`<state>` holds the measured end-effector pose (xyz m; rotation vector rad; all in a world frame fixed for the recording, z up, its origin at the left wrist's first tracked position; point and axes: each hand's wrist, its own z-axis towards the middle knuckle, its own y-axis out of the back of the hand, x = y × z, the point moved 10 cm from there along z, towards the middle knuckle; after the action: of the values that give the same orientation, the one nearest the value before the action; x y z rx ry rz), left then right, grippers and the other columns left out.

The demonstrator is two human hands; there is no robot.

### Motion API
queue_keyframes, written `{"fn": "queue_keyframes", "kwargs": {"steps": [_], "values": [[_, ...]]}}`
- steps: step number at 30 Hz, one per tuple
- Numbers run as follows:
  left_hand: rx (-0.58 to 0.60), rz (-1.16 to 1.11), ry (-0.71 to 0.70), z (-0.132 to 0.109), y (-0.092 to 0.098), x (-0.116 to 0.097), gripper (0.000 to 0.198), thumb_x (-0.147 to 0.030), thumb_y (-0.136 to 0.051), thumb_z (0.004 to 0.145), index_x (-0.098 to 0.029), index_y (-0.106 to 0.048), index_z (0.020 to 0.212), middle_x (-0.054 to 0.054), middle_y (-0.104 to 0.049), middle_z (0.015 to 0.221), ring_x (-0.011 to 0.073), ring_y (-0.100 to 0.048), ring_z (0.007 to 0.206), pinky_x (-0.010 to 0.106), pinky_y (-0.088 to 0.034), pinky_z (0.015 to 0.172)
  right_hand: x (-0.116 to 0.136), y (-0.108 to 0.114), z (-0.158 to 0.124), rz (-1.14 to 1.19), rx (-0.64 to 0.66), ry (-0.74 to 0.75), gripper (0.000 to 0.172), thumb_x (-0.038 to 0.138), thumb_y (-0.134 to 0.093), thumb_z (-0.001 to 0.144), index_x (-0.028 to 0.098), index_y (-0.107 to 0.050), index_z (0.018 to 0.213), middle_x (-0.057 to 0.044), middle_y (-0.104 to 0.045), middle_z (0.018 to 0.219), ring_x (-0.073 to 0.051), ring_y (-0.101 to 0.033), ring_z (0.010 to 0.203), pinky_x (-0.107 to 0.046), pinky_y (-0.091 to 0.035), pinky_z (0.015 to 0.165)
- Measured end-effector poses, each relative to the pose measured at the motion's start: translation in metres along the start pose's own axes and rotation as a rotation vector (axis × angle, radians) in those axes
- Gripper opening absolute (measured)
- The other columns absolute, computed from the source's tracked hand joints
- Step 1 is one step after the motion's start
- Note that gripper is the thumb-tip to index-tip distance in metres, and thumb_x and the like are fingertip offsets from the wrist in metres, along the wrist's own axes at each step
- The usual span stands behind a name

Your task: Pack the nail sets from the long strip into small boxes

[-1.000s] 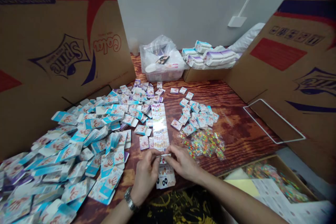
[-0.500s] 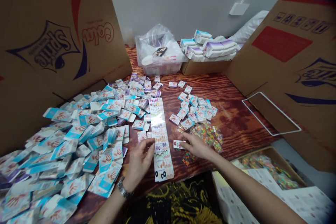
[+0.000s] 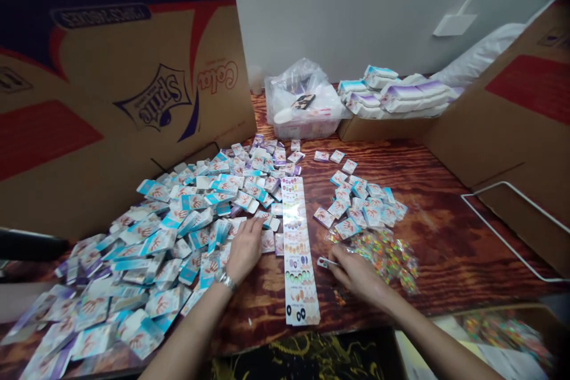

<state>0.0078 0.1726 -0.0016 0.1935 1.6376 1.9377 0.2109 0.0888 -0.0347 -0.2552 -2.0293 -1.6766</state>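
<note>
Your right hand [image 3: 356, 273] covered most of the small piece [image 3: 323, 262] it pinched. Only one narrow end stuck out past the fingertips, too small to read. The grip there was closed on that piece, just right of the long strip [image 3: 297, 249], which lay flat on the worktop [image 3: 436, 237] and ran away from you.

Your left hand [image 3: 246, 244] lay palm down, its grip open and fingers spread, on the near edge of the heap of packets [image 3: 178, 231] just left of the strip. Whatever sat under the palm was hidden. A wristwatch [image 3: 225, 279] showed at that wrist.

Beyond your right hand the clear bags of coloured bits [image 3: 387, 252] blurred into one mass, touching a smaller cluster of packets [image 3: 360, 205]. The heap ran out of view on the left. The wire frame [image 3: 503, 235] was cut by the right edge, and the box [image 3: 490, 310] in the lower right corner was smeared and only partly seen.

A second before, both hands had pinched the strip together near its end. Half a second before, your left hand had rested against the strip's side — by this moment it had moved up onto the heap. Your right hand had kept the piece beside the bags, and the view had swung left.
</note>
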Motion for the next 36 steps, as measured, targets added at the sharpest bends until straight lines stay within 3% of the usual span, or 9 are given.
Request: {"fn": "queue_keyframes", "kwargs": {"steps": [4, 8, 12, 16, 19, 23, 29, 32, 36], "values": [[0.093, 0.093, -0.146, 0.03, -0.017, 0.004, 0.045, 0.001, -0.044, 0.079, -0.017, -0.051, 0.119, 0.013, -0.054, 0.125, 0.024, -0.051, 0.106, 0.036, -0.046, 0.082, -0.001, 0.025, 0.005, 0.055, -0.111, -0.023, 0.014, 0.019, -0.045, 0.088, 0.018, -0.054, 0.099, -0.007, -0.067, 0.084, -0.022, -0.064, 0.075, -0.031, -0.046, 0.064], [0.141, 0.154, -0.217, 0.044, -0.02, -0.002, 0.03, -0.003, -0.044, 0.082, -0.016, -0.056, 0.107, 0.013, -0.06, 0.109, 0.0251, -0.052, 0.1, 0.034, -0.045, 0.074, 0.023, 0.052, 0.007, 0.1, -0.226, 0.105, 0.019, 0.018, -0.046, 0.089, 0.021, -0.058, 0.103, -0.007, -0.066, 0.097, -0.021, -0.063, 0.089, -0.033, -0.049, 0.077], [0.14, 0.197, -0.214, 0.041, -0.004, -0.006, 0.022, -0.006, -0.042, 0.084, -0.014, -0.058, 0.097, 0.012, -0.061, 0.092, 0.0257, -0.051, 0.093, 0.036, -0.044, 0.074, 0.053, 0.071, 0.006, 0.142, -0.336, 0.247, 0.021, 0.015, -0.046, 0.09, 0.022, -0.059, 0.104, -0.008, -0.062, 0.098, -0.018, -0.06, 0.092, -0.031, -0.05, 0.077], [0.112, 0.183, -0.164, 0.02, 0.021, -0.016, 0.035, -0.008, -0.044, 0.083, -0.014, -0.049, 0.118, 0.013, -0.057, 0.105, 0.0253, -0.051, 0.096, 0.039, -0.045, 0.081, 0.079, 0.082, 0.009, 0.134, -0.41, 0.342, 0.021, 0.016, -0.045, 0.091, 0.021, -0.06, 0.105, -0.007, -0.06, 0.092, -0.017, -0.059, 0.085, -0.03, -0.05, 0.074], [0.11, -0.115, -0.152, 0.001, 0.035, -0.033, 0.049, -0.009, -0.05, 0.08, -0.02, -0.042, 0.126, 0.01, -0.054, 0.113, 0.0219, -0.054, 0.1, 0.036, -0.047, 0.084, 0.096, 0.083, 0.013, 0.027, -0.441, 0.41, 0.023, 0.018, -0.044, 0.092, 0.02, -0.062, 0.106, -0.007, -0.061, 0.09, -0.017, -0.058, 0.083, -0.029, -0.05, 0.073], [0.121, -0.345, -0.125, -0.015, 0.041, -0.045, 0.046, -0.015, -0.056, 0.079, -0.023, -0.045, 0.123, 0.009, -0.055, 0.113, 0.0224, -0.056, 0.101, 0.037, -0.049, 0.084, 0.115, 0.071, 0.014, -0.159, -0.388, 0.519, 0.027, 0.016, -0.042, 0.093, 0.02, -0.061, 0.111, -0.008, -0.064, 0.09, -0.018, -0.058, 0.081, -0.031, -0.047, 0.071], [0.134, -0.256, -0.111, -0.022, 0.043, -0.047, 0.04, -0.017, -0.055, 0.08, -0.02, -0.046, 0.119, 0.009, -0.055, 0.105, 0.0224, -0.055, 0.092, 0.038, -0.051, 0.079, 0.126, 0.06, 0.009, -0.218, -0.278, 0.571, 0.027, 0.016, -0.041, 0.094, 0.019, -0.06, 0.113, -0.009, -0.064, 0.089, -0.019, -0.058, 0.081, -0.033, -0.045, 0.074], [0.079, -0.088, -0.108, -0.023, 0.049, -0.049, 0.041, -0.01, -0.05, 0.08, -0.016, -0.046, 0.12, 0.012, -0.054, 0.108, 0.0251, -0.052, 0.096, 0.041, -0.05, 0.08, 0.12, 0.064, 0.016, -0.12, -0.229, 0.452, 0.024, 0.016, -0.043, 0.092, 0.019, -0.062, 0.106, -0.008, -0.063, 0.088, -0.019, -0.058, 0.08, -0.03, -0.045, 0.072], [-0.038, 0.088, -0.149, -0.025, 0.059, -0.058, 0.039, -0.006, -0.042, 0.084, -0.013, -0.046, 0.122, 0.015, -0.054, 0.109, 0.0281, -0.049, 0.104, 0.044, -0.049, 0.083, 0.103, 0.063, 0.033, 0.145, -0.041, 0.246, 0.014, 0.017, -0.052, 0.085, 0.02, -0.064, 0.092, -0.003, -0.064, 0.083, -0.016, -0.059, 0.077, -0.026, -0.044, 0.068]]}}
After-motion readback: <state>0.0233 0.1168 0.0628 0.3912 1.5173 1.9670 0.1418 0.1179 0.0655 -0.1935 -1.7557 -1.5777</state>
